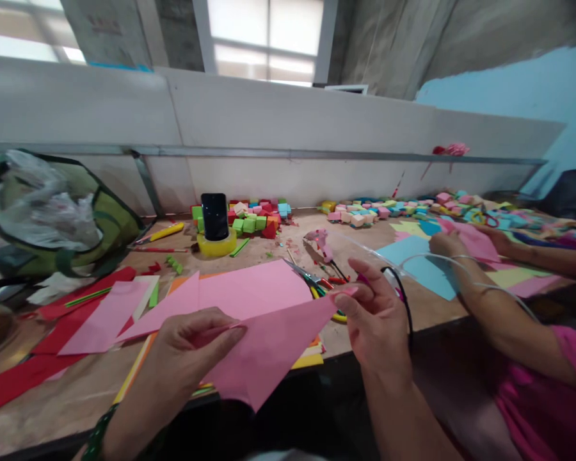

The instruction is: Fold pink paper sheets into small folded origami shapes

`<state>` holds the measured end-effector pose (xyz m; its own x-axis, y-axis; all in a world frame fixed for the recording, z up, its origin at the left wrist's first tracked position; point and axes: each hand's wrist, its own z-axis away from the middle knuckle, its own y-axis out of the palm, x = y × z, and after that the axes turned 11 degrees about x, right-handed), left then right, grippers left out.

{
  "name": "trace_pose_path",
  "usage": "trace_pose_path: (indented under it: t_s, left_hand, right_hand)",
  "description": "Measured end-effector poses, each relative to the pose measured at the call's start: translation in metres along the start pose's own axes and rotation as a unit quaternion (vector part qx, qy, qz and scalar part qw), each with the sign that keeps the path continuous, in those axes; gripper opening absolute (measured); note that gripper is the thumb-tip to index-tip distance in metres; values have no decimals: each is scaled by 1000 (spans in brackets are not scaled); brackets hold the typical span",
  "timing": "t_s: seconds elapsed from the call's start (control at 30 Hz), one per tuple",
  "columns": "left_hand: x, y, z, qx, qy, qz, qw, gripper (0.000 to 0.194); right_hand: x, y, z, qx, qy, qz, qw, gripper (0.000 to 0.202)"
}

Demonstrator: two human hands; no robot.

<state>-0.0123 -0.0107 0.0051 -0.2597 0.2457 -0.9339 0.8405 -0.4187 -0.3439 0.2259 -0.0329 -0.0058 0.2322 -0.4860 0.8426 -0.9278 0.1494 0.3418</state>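
Note:
A pink sheet of paper (273, 349) is stretched between my two hands above the table's front edge, its lower corner hanging down. My left hand (187, 352) pinches its left side between thumb and fingers. On the other side, my right hand (377, 320) grips the upper right corner, with some fingers raised. Behind it, more pink paper (254, 285) lies on a stack with orange and yellow edges. Scissors (307, 274) lie just beyond the held sheet, partly hidden by it and by my right hand.
A phone (215, 218) leans on a yellow tape roll (217, 243). A pink glue gun (319, 243) and coloured paper cubes (249, 223) are further back. Red paper strips (67, 326) and a green bag (100, 218) occupy the left. At right, a co-worker's hands (448, 246) hold pink paper.

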Motion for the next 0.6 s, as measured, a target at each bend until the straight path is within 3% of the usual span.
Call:
trace_pose_path:
  t_s: [0.6]
  left_hand:
    - [-3, -2, 2, 17, 25, -21, 999, 24]
  right_hand:
    - [1, -7, -6, -23, 66, -78, 994, 42]
